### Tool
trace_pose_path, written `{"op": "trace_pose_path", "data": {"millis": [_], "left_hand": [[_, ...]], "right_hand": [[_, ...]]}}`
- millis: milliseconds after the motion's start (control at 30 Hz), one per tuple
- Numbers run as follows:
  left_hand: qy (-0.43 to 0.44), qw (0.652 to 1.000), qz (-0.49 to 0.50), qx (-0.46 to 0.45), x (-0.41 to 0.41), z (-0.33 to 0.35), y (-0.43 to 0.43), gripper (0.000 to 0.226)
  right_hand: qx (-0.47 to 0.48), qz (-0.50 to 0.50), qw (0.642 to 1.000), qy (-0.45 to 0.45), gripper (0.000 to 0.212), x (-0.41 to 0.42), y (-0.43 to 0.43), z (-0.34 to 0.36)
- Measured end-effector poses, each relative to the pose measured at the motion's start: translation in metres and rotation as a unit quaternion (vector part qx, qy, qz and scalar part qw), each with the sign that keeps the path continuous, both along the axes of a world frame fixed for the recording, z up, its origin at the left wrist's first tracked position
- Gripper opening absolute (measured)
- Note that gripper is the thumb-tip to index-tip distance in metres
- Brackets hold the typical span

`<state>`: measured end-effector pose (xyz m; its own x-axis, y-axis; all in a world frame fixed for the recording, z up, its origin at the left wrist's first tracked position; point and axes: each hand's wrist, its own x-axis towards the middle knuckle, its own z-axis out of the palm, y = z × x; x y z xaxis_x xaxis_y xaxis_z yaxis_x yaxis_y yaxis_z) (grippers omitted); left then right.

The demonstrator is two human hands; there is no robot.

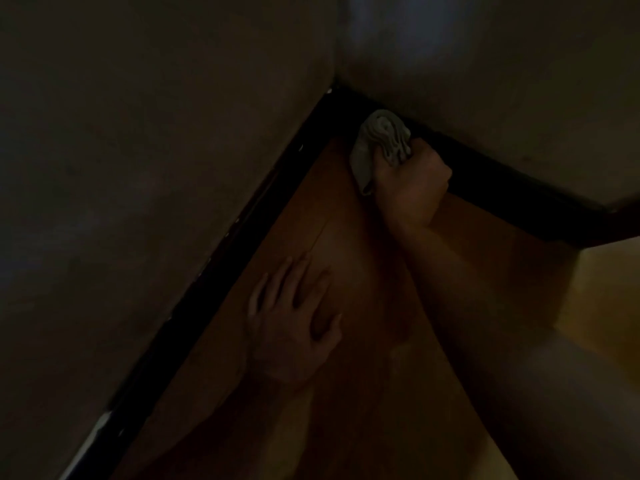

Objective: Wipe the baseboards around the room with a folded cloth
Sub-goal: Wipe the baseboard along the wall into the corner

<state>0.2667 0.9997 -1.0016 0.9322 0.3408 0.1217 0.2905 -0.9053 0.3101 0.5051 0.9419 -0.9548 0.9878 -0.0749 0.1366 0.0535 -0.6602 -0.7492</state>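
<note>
**The right forearm point(485, 323) is reaching into a dim corner; the cloth point(379, 140) is lying against the baseboard point(512, 188).**

The right grip point(412, 187) is clasping the bunched cloth, fingers curled round it, and is pressing it to the dark baseboard just beside the corner. The left grip point(294, 323) is resting flat on the wood floor point(363, 258), fingers straight and spread, holding nothing, near the second baseboard point(221, 268).

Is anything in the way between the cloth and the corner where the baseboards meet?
Nothing visible. The right hand holds the cloth against the baseboard just beside the corner; the left hand rests on the floor, well aside.
</note>
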Motion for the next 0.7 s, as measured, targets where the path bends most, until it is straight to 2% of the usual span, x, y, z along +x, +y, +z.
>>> {"op": "trace_pose_path", "data": {"millis": [233,500,700], "left_hand": [[0.005,1.000,-0.003,-0.007,0.000,0.003,0.000,0.060],[0.023,1.000,-0.016,-0.002,-0.001,0.001,0.001,0.062],[0.080,0.996,-0.031,0.034,0.007,0.007,-0.011,0.065]], "right_hand": [[0.006,0.041,0.999,0.003,0.035,0.003,0.011,0.005],[-0.049,0.018,0.998,-0.033,0.038,-0.003,-0.086,0.001],[-0.057,0.013,0.998,-0.004,0.039,-0.015,-0.128,0.013]]}}
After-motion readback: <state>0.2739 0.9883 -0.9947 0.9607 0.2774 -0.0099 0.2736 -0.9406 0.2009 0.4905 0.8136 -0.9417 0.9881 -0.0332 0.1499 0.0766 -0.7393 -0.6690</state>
